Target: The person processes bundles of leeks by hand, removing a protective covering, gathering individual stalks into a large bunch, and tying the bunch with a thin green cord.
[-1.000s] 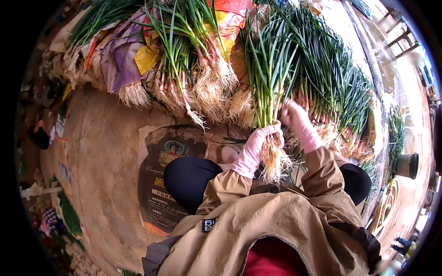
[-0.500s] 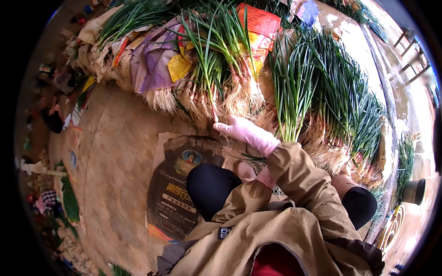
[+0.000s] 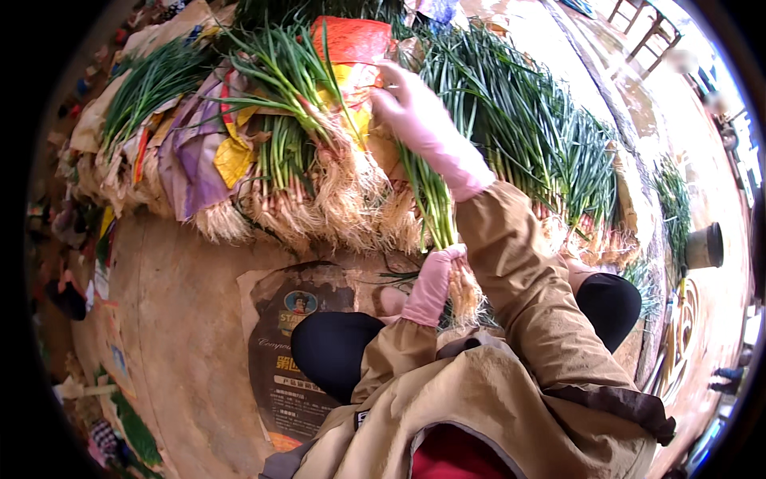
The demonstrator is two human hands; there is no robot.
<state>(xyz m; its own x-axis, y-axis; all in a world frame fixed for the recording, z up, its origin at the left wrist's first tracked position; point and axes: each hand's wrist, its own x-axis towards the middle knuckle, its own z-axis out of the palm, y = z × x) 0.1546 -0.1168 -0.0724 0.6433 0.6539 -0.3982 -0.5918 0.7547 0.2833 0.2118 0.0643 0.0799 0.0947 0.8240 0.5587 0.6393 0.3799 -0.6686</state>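
Observation:
My left hand (image 3: 432, 289), in a pink glove, is closed around a bunch of spring onions (image 3: 432, 196) just above its pale roots. The bunch tilts, its green leaves pointing away from me and its roots hanging toward my lap. My right hand (image 3: 416, 120), also gloved in pink, reaches past that bunch with its fingers apart and nothing seen in them. Left of it, a loose bundle of spring onions (image 3: 307, 108) lies on top of the pile, its long roots toward me. A red-orange printed bag (image 3: 351, 40) lies just beyond my right fingertips.
Many more spring onions (image 3: 519, 112) are heaped to the right. Purple sacking (image 3: 191, 156) and a yellow scrap (image 3: 232, 161) lie among the left piles. A flattened dark printed sack (image 3: 275, 383) rests on the concrete floor (image 3: 183, 319) by my left knee. At far right stand a dark bucket (image 3: 705, 246) and a coiled hose (image 3: 681, 327).
My right hand has moved away from the roots, up beside the red-orange bag. My left hand, mostly hidden before, now shows gripping the spring onion bunch. The whole view has shifted.

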